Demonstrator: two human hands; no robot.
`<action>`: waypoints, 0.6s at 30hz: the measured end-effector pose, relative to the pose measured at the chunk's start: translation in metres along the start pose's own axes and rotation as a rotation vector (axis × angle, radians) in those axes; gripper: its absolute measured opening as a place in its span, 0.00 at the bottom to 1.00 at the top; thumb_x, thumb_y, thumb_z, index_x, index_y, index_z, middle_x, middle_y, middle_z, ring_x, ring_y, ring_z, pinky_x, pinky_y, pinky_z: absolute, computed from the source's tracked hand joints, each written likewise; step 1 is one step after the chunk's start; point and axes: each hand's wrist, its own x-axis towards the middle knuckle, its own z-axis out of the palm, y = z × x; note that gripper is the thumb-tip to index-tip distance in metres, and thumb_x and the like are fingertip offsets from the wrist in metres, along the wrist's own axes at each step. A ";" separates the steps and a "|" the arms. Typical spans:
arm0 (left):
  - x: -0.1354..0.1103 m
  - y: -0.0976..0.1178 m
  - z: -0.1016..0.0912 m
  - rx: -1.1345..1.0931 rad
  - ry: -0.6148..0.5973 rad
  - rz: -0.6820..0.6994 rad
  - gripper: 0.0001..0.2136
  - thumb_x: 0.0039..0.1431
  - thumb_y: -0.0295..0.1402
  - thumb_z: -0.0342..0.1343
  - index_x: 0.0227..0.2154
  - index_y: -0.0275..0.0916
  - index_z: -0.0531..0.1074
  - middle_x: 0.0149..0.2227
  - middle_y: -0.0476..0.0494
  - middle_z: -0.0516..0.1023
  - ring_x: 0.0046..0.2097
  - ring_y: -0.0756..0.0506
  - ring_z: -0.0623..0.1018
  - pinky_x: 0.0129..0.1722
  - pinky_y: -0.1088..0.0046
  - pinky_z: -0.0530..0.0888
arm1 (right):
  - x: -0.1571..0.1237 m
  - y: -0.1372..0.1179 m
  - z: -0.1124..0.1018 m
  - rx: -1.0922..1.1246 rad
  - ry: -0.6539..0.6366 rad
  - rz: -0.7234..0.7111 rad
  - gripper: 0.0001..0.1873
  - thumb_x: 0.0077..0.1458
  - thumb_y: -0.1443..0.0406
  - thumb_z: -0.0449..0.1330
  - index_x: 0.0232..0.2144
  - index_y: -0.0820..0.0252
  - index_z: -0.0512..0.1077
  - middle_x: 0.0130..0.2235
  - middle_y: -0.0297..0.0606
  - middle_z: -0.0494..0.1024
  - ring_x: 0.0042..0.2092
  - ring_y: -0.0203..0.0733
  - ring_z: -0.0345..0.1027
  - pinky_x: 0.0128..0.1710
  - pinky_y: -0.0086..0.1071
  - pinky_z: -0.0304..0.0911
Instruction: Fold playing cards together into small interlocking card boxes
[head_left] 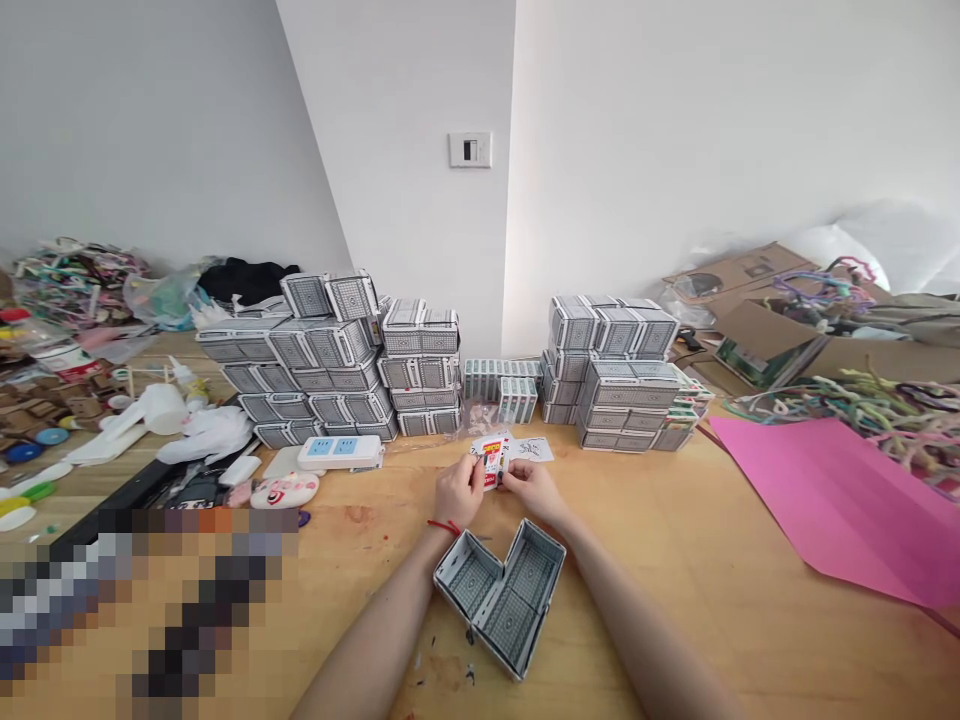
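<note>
Between my two hands are a few playing cards (pixel 492 458), one showing a red and yellow face. My left hand (pixel 460 490), with a red cord at the wrist, pinches their left side. Fingers of my right hand (pixel 534 487) are closed on the right side. Just behind them a loose playing card (pixel 534 449) with a black drawing lies flat on the table. Nearer to me, between my forearms, sits an open V-shaped tray (pixel 517 600) built from grey-backed playing cards.
Stacked card-built blocks stand at the left (pixel 322 375) and right (pixel 630 400). Small green-white card boxes (pixel 501 380) lie between them. A white power strip (pixel 340 452) is at left, near assorted craft clutter. Pink paper (pixel 832 510) and a cardboard box (pixel 772 330) are at right.
</note>
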 end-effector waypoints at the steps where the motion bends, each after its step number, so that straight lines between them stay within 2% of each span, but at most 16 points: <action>1: 0.000 0.000 0.000 0.005 -0.002 0.007 0.12 0.57 0.33 0.42 0.22 0.39 0.64 0.16 0.50 0.68 0.21 0.51 0.70 0.24 0.78 0.62 | 0.000 0.001 0.001 -0.032 0.028 0.000 0.06 0.40 0.64 0.56 0.18 0.61 0.65 0.23 0.33 0.73 0.27 0.37 0.67 0.29 0.28 0.62; 6: 0.001 0.002 -0.001 0.000 -0.036 0.011 0.12 0.57 0.34 0.42 0.20 0.38 0.64 0.16 0.49 0.67 0.21 0.52 0.69 0.23 0.78 0.60 | 0.001 0.007 0.005 -0.113 0.140 0.000 0.06 0.37 0.67 0.56 0.15 0.60 0.61 0.17 0.28 0.66 0.21 0.32 0.59 0.22 0.26 0.55; 9: 0.002 0.002 -0.001 -0.074 -0.067 -0.093 0.12 0.56 0.35 0.42 0.20 0.38 0.63 0.16 0.51 0.66 0.20 0.52 0.67 0.22 0.78 0.59 | 0.001 0.009 0.007 -0.135 0.189 -0.007 0.07 0.37 0.66 0.56 0.15 0.59 0.60 0.16 0.26 0.63 0.21 0.32 0.56 0.22 0.26 0.54; 11: 0.004 0.001 0.000 -0.153 -0.078 -0.209 0.12 0.56 0.36 0.42 0.20 0.38 0.63 0.16 0.52 0.65 0.20 0.53 0.66 0.22 0.79 0.58 | 0.000 0.007 0.007 -0.128 0.178 -0.016 0.07 0.39 0.65 0.56 0.16 0.59 0.61 0.18 0.28 0.65 0.22 0.33 0.59 0.24 0.27 0.56; 13: 0.006 -0.002 0.001 -0.260 -0.075 -0.325 0.12 0.56 0.38 0.42 0.21 0.38 0.63 0.16 0.53 0.65 0.19 0.53 0.65 0.21 0.80 0.58 | -0.001 0.002 0.005 -0.076 0.109 -0.020 0.08 0.42 0.61 0.56 0.18 0.60 0.64 0.21 0.31 0.70 0.26 0.36 0.64 0.27 0.29 0.61; 15: 0.008 -0.004 0.002 -0.388 -0.065 -0.406 0.13 0.55 0.39 0.42 0.22 0.38 0.63 0.16 0.53 0.66 0.19 0.54 0.65 0.21 0.80 0.59 | -0.002 -0.003 0.000 0.068 -0.015 0.001 0.13 0.46 0.56 0.54 0.23 0.60 0.68 0.25 0.35 0.73 0.30 0.40 0.68 0.32 0.33 0.64; 18: 0.009 -0.005 0.003 -0.529 -0.077 -0.444 0.13 0.54 0.40 0.44 0.22 0.37 0.63 0.18 0.52 0.69 0.20 0.53 0.67 0.21 0.81 0.60 | -0.002 -0.007 -0.009 0.314 -0.139 0.064 0.17 0.45 0.52 0.57 0.28 0.61 0.72 0.28 0.38 0.76 0.33 0.43 0.70 0.38 0.38 0.64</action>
